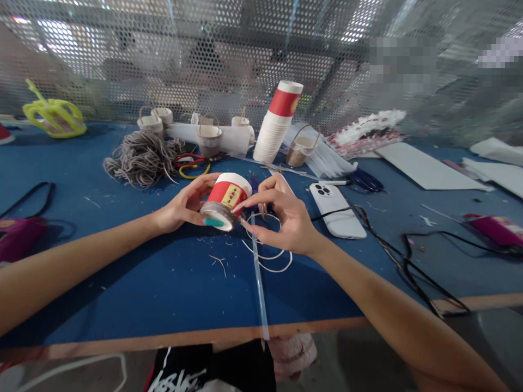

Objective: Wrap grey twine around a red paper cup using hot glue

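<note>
My left hand grips a red and white paper cup, tilted on its side with its white base facing down toward me. Grey cord is wound in a band around the cup's lower end. The fingers of my right hand are bent, with thumb and index fingertips at the band's right side, pinching the cord there. Below that hand, a thin pale cord lies in loose loops on the blue table. Beside the loops lies a translucent stick, reaching the table's front edge. A dark blue object behind my right hand is mostly hidden.
Stacked paper cups stand at the back, near small cord-wrapped baskets. Grey cord lies heaped at left, beside red-and-yellow-handled scissors. A white phone and black cables lie at right. Perforated metal rises behind.
</note>
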`<state>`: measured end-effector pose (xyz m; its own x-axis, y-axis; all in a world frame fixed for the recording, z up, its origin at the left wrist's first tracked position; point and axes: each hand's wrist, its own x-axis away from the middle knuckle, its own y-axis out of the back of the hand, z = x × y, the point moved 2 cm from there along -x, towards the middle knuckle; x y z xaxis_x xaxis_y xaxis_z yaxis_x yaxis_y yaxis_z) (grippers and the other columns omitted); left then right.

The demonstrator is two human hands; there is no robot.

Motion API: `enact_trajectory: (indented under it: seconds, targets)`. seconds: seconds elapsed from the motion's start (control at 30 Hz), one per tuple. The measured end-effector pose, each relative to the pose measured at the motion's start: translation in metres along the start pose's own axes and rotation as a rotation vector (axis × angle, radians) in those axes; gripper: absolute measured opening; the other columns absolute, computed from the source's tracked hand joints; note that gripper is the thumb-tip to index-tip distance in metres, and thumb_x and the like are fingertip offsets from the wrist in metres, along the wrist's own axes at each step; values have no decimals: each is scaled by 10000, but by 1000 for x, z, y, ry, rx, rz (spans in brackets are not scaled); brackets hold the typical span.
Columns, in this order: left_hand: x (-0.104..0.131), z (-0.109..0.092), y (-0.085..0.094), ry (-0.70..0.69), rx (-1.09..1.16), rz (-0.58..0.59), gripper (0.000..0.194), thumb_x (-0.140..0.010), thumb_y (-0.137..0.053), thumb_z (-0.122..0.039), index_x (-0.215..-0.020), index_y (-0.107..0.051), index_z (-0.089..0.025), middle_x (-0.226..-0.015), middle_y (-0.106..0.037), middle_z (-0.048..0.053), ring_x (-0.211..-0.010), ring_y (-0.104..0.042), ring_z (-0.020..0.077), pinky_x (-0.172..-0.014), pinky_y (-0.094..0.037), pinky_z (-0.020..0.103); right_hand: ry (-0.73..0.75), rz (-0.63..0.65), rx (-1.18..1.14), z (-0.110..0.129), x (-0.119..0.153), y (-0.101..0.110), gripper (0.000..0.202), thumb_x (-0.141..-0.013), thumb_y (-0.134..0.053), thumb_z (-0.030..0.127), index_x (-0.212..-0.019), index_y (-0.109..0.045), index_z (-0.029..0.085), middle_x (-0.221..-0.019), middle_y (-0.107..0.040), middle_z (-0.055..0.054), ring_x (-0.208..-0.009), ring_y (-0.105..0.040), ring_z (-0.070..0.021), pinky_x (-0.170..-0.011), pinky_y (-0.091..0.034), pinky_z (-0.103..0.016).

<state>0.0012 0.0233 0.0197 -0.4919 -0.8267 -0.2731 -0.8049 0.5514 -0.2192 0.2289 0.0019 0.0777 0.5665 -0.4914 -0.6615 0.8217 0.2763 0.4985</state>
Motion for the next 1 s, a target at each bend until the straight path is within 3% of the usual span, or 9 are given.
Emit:
enact_trajectory:
  seconds: [0.37,0.7,1.0]
  targets:
    - [0,2,2,-4,-29,-2,822,-534,-902,-188,-1286,-604,-336,-1274,-653,26,-1214,-589,287,-956,-500,374,-20,9,-5,-1,-1,1,330,-728,-747,178,-1018,-642,296,-913,-464,9,-784,-487,-146,-632,-482,-308]
    - [0,0,0,6,4,-20,819,-501,-894,-136,-1252,-639,-339,-1252,-656,25,-1183,-589,264,-846,-535,300,-2,21,-3,-1,0,0,293,-741,-756,170,-993,-661,285,-889,-428,24,-713,-459,-110,-592,-461,-276]
    - [1,-1,0,1,30,-37,810,-501,-875,-126,-1252,-635,-313,-1231,-668,24,-1167,-589,251,-914,-499,327,48,7,0,-3,1,1,291,-731,-770,159,-974,-674,285,-864,-430,23,-736,-466,-127,-592,-450,-277]
